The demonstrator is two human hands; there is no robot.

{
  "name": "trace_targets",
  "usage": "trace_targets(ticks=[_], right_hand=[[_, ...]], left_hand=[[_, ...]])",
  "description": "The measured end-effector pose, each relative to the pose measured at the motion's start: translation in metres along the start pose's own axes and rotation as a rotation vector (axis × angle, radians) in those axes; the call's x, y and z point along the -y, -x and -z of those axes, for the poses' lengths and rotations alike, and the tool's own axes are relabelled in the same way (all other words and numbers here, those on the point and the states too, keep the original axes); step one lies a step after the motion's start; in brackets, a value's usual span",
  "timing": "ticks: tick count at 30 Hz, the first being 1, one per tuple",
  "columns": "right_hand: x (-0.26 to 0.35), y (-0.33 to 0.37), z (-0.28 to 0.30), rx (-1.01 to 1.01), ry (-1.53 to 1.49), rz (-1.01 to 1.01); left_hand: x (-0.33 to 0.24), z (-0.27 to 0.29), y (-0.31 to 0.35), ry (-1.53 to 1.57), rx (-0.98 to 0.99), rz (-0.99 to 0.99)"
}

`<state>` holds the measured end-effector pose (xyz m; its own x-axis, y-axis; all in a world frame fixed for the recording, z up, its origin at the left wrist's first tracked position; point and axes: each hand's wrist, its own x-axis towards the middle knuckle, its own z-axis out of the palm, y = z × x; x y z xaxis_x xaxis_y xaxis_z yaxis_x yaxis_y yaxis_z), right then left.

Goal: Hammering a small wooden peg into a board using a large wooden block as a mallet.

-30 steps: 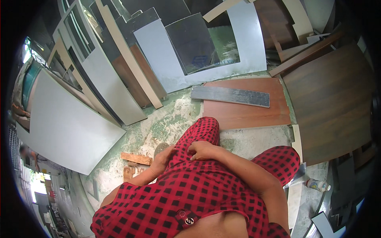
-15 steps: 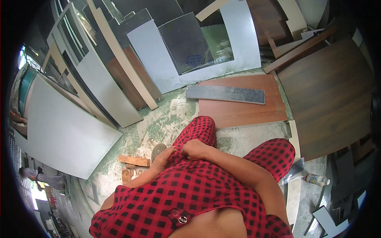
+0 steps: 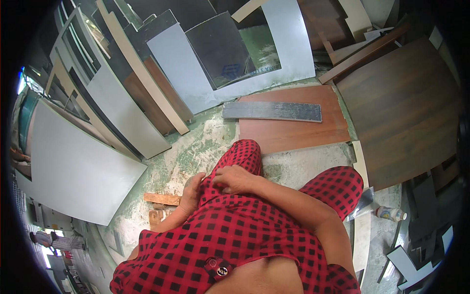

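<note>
My left hand [image 3: 192, 192] is at the edge of my left thigh, with its fingers stretched upward and nothing visible in them. Close beside it, my right hand [image 3: 234, 179] is over the red and black checked cloth [image 3: 240, 158] on that thigh. Its fingers curl inward, and their tips are hidden, so what they hold, if anything, does not show. Below and left of my left hand, a short wood block [image 3: 161, 198] lies on the floor near another wood piece [image 3: 155, 216].
Ahead lies a reddish-brown board [image 3: 293, 134] with a dark narrow strip [image 3: 271, 112] across it. White panels [image 3: 83, 166] lean at the left, and a large brown board [image 3: 401, 112] stands at the right. A bottle [image 3: 390, 213] lies near my right knee. A person [image 3: 54, 241] is far off at left.
My left hand has lifted a little and its fingers have straightened. My right hand has shifted slightly left and up. The whole view has moved slightly.
</note>
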<state>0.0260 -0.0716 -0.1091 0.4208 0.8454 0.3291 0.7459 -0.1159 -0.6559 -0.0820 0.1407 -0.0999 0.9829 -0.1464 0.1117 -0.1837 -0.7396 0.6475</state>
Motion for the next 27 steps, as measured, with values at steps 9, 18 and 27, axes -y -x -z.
trace_targets(ticks=[9,18,27], right_hand=[[0.026,-0.003,0.006,0.165,0.013,0.014],[0.017,-0.002,-0.009,0.233,0.084,0.188],[0.018,0.006,0.005,-0.019,0.080,0.090]], left_hand=[[0.005,-0.020,0.009,0.620,-0.278,0.205],[-0.017,-0.016,0.004,0.565,-0.067,0.214],[-0.003,-0.012,0.001,-0.031,0.019,0.213]])
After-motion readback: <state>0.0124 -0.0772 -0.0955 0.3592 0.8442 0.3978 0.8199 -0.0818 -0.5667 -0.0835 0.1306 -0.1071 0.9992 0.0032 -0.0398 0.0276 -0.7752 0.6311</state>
